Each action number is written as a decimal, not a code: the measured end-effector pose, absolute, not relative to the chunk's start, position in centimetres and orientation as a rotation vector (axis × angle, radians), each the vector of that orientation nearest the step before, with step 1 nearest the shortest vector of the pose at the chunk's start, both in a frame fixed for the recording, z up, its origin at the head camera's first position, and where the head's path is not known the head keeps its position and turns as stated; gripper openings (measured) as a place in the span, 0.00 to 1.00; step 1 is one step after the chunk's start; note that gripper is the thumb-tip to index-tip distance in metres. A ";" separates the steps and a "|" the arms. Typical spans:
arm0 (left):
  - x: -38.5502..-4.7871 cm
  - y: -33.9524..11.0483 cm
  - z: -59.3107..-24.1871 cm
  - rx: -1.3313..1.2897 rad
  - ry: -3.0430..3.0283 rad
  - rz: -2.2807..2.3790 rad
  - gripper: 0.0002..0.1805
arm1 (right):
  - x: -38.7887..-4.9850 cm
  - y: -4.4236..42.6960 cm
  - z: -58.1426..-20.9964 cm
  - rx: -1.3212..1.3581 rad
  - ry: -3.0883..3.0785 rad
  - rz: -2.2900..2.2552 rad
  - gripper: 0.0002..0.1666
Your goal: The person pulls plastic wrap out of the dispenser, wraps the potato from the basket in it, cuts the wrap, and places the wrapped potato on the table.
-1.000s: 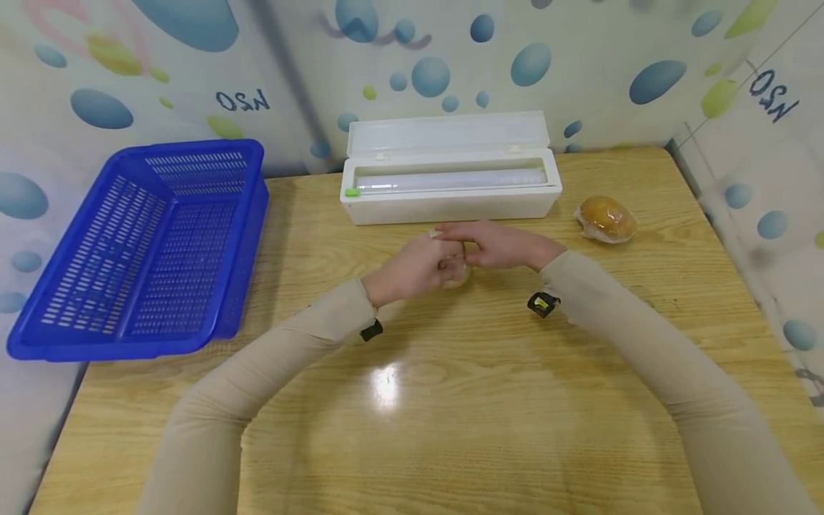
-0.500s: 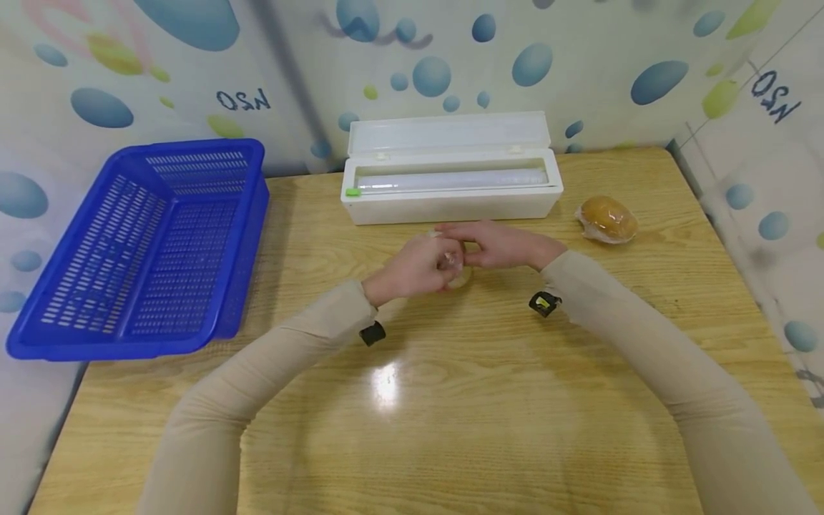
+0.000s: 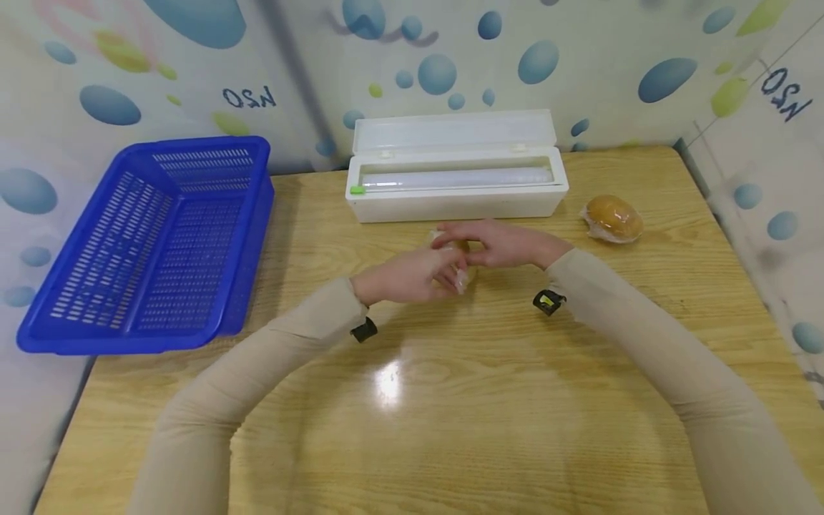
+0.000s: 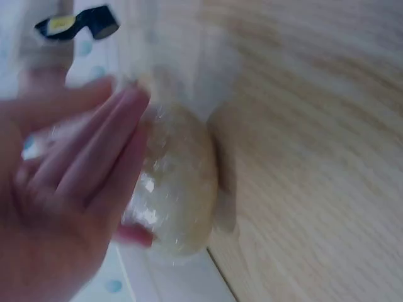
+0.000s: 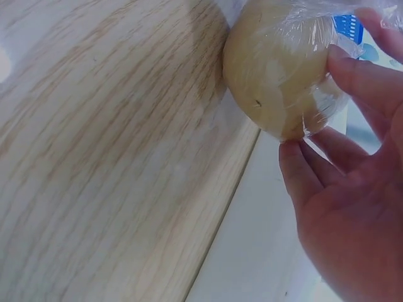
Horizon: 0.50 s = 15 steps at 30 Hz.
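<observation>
A pale yellow potato, wrapped in clear cling film, is low over the table in front of the white box. My right hand holds it from the right, with thumb and fingers on its side in the right wrist view. My left hand is on the other side, its thumb and fingertips together on a bit of loose film. In the left wrist view the left fingers are blurred and lie beside the wrapped potato. From the head, the hands hide most of the potato.
A white cling film box with its lid up stands at the back, a film roll inside. A film-wrapped orange-brown rounded item lies to the right. At the left is a blue plastic basket. Walls border the wooden table.
My left hand has shifted slightly left and down, its fingers straightening, and a bit of film now shows at its fingertips. The right hand stays on the potato. The head view has shifted slightly.
</observation>
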State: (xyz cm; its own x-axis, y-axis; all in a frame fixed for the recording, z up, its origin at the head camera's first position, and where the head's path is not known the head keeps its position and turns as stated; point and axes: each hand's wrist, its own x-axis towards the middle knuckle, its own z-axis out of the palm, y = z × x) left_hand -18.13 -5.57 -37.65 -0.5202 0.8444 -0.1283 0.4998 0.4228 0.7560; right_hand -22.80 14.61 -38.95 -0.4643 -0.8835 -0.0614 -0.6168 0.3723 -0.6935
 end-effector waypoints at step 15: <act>-18.5 -4.8 -39.1 1.474 2.793 0.535 0.06 | -23.2 15.0 -39.6 -1.133 2.169 -1.027 0.22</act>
State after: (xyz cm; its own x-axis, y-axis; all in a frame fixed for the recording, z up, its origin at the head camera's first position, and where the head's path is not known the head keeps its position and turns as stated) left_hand -18.52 -4.84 -39.06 -0.5748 0.7916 0.2073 0.8122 0.5209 0.2627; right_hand -23.17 15.00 -39.60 -0.5400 -0.8386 -0.0722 -0.4756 0.3747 -0.7959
